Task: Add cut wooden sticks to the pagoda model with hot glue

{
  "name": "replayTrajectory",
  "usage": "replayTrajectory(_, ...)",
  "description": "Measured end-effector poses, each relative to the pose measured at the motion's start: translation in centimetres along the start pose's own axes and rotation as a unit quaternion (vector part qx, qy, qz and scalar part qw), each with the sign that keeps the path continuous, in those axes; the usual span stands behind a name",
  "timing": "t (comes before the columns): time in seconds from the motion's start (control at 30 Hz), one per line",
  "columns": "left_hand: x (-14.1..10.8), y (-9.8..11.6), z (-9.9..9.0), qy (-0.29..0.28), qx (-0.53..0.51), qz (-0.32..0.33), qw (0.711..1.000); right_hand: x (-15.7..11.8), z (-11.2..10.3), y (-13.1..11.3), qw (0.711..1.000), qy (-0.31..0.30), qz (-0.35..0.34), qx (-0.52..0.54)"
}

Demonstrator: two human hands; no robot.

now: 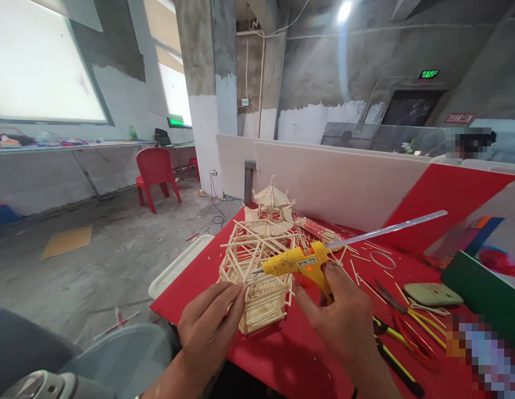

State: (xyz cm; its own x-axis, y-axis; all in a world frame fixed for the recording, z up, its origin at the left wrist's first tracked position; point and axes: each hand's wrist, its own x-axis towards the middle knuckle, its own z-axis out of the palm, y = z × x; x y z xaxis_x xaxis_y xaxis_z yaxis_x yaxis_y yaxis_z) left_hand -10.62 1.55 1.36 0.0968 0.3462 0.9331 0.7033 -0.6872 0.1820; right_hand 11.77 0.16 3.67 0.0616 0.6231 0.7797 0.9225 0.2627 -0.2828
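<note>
In the head view, a yellow hot glue gun [297, 261] is gripped in my right hand [343, 305], its nozzle pointing left. A long clear glue stick [390, 228] sticks out of its back end. The nozzle tip hovers over or touches the open-framed model of thin wooden sticks [263, 310]; which, I cannot tell. My left hand [214, 313] pinches the model's left front edge, its fingertips pressed together close to the nozzle. Behind the frame rises a pointed stick roof [273, 198], part of the same model or a separate piece.
The red tabletop [282, 354] bears loose sticks [319, 230], a clear ring [382, 260], pliers [409, 313], a green case [433, 293] and a yellow-black cutter [398, 366]. White boards [324, 172] stand behind. A grey bin [124, 354] is at lower left. Someone sits far right.
</note>
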Motion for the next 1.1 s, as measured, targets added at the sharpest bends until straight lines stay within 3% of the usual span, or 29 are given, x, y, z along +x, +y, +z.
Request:
replayTrajectory(0.4, 0.1, 0.3, 0.2, 0.01, -0.009, 0.005, 1.0, 0.3, 1.1, 0.2, 0.994, 0.02, -0.012, -0.103)
replayTrajectory(1.1, 0.1, 0.3, 0.1, -0.001, -0.002, 0.016, 1.0, 0.9, 1.2, -0.4, 0.991, 0.029, -0.046, -0.125)
